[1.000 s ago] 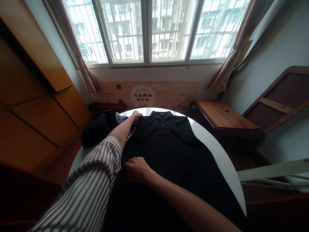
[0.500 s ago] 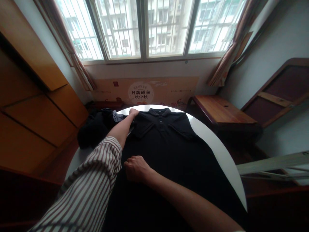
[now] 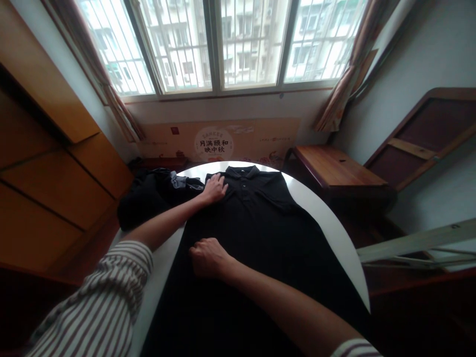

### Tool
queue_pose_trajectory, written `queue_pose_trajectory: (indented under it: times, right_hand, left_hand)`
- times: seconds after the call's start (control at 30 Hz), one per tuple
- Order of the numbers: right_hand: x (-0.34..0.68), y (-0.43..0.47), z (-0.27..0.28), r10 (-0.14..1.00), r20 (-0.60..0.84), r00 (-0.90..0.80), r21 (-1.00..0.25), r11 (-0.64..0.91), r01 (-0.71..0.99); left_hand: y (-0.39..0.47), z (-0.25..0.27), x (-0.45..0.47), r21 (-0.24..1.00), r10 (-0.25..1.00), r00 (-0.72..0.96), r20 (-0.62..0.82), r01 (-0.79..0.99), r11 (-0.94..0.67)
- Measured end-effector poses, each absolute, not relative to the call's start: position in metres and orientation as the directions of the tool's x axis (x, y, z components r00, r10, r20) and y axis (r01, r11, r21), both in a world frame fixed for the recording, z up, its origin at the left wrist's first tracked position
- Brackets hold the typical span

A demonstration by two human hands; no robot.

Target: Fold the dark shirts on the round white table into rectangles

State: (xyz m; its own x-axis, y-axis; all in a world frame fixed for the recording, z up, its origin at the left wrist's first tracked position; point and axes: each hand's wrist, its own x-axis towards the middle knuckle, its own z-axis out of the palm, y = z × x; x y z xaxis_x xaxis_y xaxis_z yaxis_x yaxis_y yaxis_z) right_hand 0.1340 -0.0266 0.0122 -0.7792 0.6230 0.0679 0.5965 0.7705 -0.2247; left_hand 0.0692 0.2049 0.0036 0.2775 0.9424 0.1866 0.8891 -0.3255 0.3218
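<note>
A black polo shirt (image 3: pixel 256 233) lies spread on the white round table (image 3: pixel 330 218), collar toward the window, buttons upward. My left hand (image 3: pixel 215 188) rests flat on the shirt beside the collar, near the left-hand sleeve, fingers stretched out and open. Lower down, my right hand (image 3: pixel 208 258) is closed on the shirt's cloth close to its left-hand side. How much cloth it grips is hidden beneath the fingers. The shirt's lower part runs toward me into shadow.
A heap of dark clothes (image 3: pixel 148 198) sits at the table's left edge, with a grey piece on it. A wooden bench (image 3: pixel 334 166) stands beyond the table at the right. Orange-brown cabinets (image 3: pixel 48 178) line the left wall.
My left hand, closed at the sleeve's far edge before, has come inward and toward me and opened flat on the shirt. My right hand stays closed in nearly the same place.
</note>
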Motion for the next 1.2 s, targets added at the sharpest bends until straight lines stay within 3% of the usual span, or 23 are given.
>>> queue_pose_trajectory:
  times: [0.13, 0.2, 0.37, 0.53, 0.67, 0.83, 0.9, 0.97, 1.07, 1.13, 1.2]
  right_hand:
    - [0.134, -0.029, 0.013, 0.634, 0.09, -0.768, -0.222, 0.764, 0.605]
    - [0.134, -0.029, 0.013, 0.644, 0.077, -0.761, -0.216, 0.756, 0.618]
    - [0.13, -0.032, 0.016, 0.662, 0.035, -0.749, -0.188, 0.74, 0.646]
    - [0.158, -0.078, 0.032, 0.614, 0.097, -0.783, -0.12, 0.788, 0.603]
    - [0.226, -0.154, 0.04, 0.648, 0.099, -0.755, -0.29, 0.745, 0.601]
    - [0.332, -0.237, 0.009, 0.876, 0.078, -0.475, -0.477, 0.451, 0.754]
    - [0.367, -0.257, -0.011, 0.959, 0.142, -0.245, -0.518, 0.283, 0.807]
    - [0.395, -0.269, -0.029, 0.97, 0.235, 0.058, -0.612, 0.101, 0.785]
    - [0.419, -0.273, -0.052, 0.897, 0.137, 0.421, -0.838, -0.122, 0.532]
    - [0.425, -0.27, -0.063, 0.868, -0.042, 0.494, -0.947, -0.193, 0.258]
    - [0.423, -0.265, -0.067, 0.86, -0.179, 0.478, -0.977, -0.214, 0.018]
  left_hand:
    - [0.183, -0.016, 0.065, 0.195, 0.936, 0.348, -0.053, 0.923, -0.332]
    - [0.183, -0.014, 0.063, 0.18, 0.94, 0.331, -0.082, 0.933, -0.312]
    - [0.165, 0.01, 0.072, 0.113, 0.931, 0.366, 0.011, 0.924, -0.364]
    - [0.088, 0.025, 0.066, 0.107, 0.852, 0.513, 0.102, 0.846, -0.522]
    - [-0.005, 0.023, 0.021, 0.205, 0.76, 0.614, 0.215, 0.732, -0.65]
    - [-0.123, 0.016, -0.054, 0.426, 0.824, 0.555, 0.114, 0.722, -0.545]
    - [-0.16, 0.012, -0.073, 0.484, 0.879, 0.468, 0.088, 0.752, -0.449]
    - [-0.188, 0.007, -0.083, 0.517, 0.93, 0.349, 0.111, 0.779, -0.354]
    - [-0.212, 0.001, -0.087, 0.566, 0.971, 0.205, 0.125, 0.789, -0.239]
    - [-0.218, -0.001, -0.087, 0.603, 0.989, 0.129, 0.07, 0.784, -0.145]
    - [-0.219, -0.001, -0.087, 0.634, 0.998, 0.064, -0.021, 0.772, -0.036]
